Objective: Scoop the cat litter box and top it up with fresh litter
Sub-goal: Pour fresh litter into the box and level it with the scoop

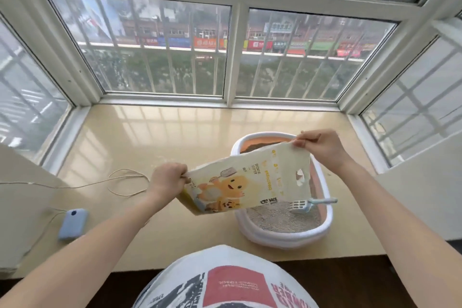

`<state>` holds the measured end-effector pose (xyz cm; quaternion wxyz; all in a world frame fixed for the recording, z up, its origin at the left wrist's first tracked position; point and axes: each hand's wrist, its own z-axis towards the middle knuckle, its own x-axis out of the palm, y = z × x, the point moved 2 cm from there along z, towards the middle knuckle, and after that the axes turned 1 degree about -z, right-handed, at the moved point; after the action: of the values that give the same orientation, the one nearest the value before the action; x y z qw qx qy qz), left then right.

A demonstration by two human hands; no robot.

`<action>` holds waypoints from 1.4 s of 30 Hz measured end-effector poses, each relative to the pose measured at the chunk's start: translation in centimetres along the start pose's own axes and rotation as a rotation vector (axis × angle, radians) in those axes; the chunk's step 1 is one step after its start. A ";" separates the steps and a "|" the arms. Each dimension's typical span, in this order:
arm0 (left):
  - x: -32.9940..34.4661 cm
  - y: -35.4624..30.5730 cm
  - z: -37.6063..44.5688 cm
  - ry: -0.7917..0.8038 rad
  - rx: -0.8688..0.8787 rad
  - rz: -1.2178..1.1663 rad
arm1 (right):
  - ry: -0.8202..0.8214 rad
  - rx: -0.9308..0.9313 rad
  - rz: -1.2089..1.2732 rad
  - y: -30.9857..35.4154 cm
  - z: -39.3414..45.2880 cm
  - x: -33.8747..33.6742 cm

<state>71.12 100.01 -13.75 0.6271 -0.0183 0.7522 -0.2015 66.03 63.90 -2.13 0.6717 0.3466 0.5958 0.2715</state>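
A cream litter bag (pixel 250 177) printed with orange cartoon animals hangs tilted over the white-rimmed litter box (pixel 280 235). My left hand (pixel 167 179) grips the bag's lower left corner. My right hand (pixel 317 147) pinches its upper right corner, above the far part of the box. Grey litter (pixel 280 219) fills the near part of the box. A pale blue scoop (pixel 311 204) lies in the box with its handle resting on the right rim. The bag hides the middle of the box.
The box stands on a glossy beige window ledge (pixel 150 132) enclosed by windows on three sides. A thin cord (pixel 125 182) loops across the ledge at the left, and a small blue device (pixel 73 224) lies near the left front edge.
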 end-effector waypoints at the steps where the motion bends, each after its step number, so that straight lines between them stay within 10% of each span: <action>1: -0.3 -0.5 0.2 -0.009 -0.005 0.036 | 0.012 -0.001 0.013 -0.8 0.3 -0.2; 10: -3.0 -3.8 0.5 -0.023 -0.061 0.337 | 0.105 -0.002 0.024 -5.6 3.0 -0.7; 19: -2.1 -5.7 -0.5 0.025 -0.114 0.385 | 0.493 -0.173 -0.699 -2.3 2.7 3.6; 42: -4.4 -12.9 2.1 0.205 0.108 0.804 | 0.573 -0.094 -0.433 -7.6 3.5 7.2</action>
<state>71.16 88.86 -5.67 0.5776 0.3300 0.7464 0.0197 70.13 64.31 -12.35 0.5347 0.0910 0.8062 0.2362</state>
